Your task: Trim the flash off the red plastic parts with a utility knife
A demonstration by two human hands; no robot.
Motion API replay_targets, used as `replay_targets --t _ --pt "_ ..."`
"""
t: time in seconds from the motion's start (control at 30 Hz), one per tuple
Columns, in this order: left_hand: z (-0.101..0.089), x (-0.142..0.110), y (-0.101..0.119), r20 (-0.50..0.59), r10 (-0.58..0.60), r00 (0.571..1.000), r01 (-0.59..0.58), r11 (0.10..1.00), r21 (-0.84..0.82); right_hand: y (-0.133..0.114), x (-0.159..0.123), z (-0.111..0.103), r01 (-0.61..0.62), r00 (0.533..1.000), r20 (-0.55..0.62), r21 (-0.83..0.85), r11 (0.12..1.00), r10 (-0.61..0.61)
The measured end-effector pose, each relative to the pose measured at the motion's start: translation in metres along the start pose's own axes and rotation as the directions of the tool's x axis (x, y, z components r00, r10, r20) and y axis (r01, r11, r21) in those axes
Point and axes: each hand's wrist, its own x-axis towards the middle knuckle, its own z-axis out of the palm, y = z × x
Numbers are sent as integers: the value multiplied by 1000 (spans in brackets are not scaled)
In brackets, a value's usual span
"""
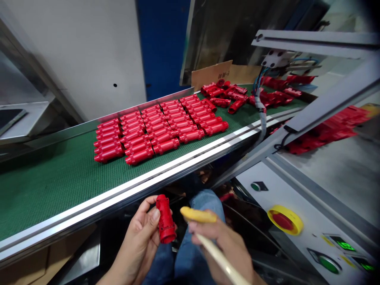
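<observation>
My left hand (139, 241) is closed around a single red plastic cylindrical part (165, 219), held upright below the conveyor's edge. My right hand (228, 247) grips a cream-handled tool (218, 257) like a pencil; a yellow covering sits on the finger (198, 215) that points toward the red part, a small gap away. Above them, several red parts (157, 128) lie in neat rows on the green conveyor belt (53, 178).
A loose heap of red parts (228, 95) lies further along the belt by a cardboard piece (212, 75). At right a control panel carries a red emergency stop (284, 220) and green buttons (328, 263). An aluminium frame (326, 105) crosses above. My jeans-clad legs (192, 245) are below.
</observation>
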Motion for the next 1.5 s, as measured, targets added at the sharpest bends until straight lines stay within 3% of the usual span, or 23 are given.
replay_targets --t 0.07,0.13,0.23,0.3,0.5,0.77,0.9,1.07,1.13,1.2,1.27,1.33,1.43,1.5 --pt "2 0 2 0 -23 1000 23 1000 -5 0 2 -3 -151 980 -123 42 988 155" --pt "5 0 3 21 -60 998 60 998 -19 -2 6 -6 -188 978 -73 110 976 196" --pt "10 2 5 64 -184 981 185 982 -25 -8 11 -6 -82 988 147 218 973 51" --pt "14 3 6 83 -278 957 280 959 -26 -11 12 -3 -33 973 226 306 952 -39" --pt "15 3 6 113 -342 933 352 933 -80 -11 8 6 -65 958 277 439 896 -67" --pt "14 2 3 101 -359 928 367 928 -72 -9 7 4 -65 951 304 404 913 -66" --pt "16 2 2 50 -360 931 363 930 -53 -14 18 -1 -40 926 369 302 953 -78" --pt "14 2 1 25 -371 928 372 927 -52 -14 21 -7 35 858 477 318 947 -192" --pt "14 1 2 95 -360 928 367 927 -76 -13 16 -11 -13 923 368 314 949 -109" --pt "15 1 4 174 -329 928 347 934 -87 -11 13 -13 -110 984 174 353 929 50" --pt "16 1 4 226 -319 920 344 936 -78 -8 13 -13 -163 985 16 404 900 172" --pt "17 2 2 259 -333 907 362 929 -72 -6 16 -9 -159 984 -11 389 907 177" --pt "17 2 -2 297 -339 892 381 920 -93 -1 19 0 -177 984 91 311 934 156" --pt "17 1 -4 293 -340 894 387 914 -120 2 17 4 -163 985 95 283 945 142"
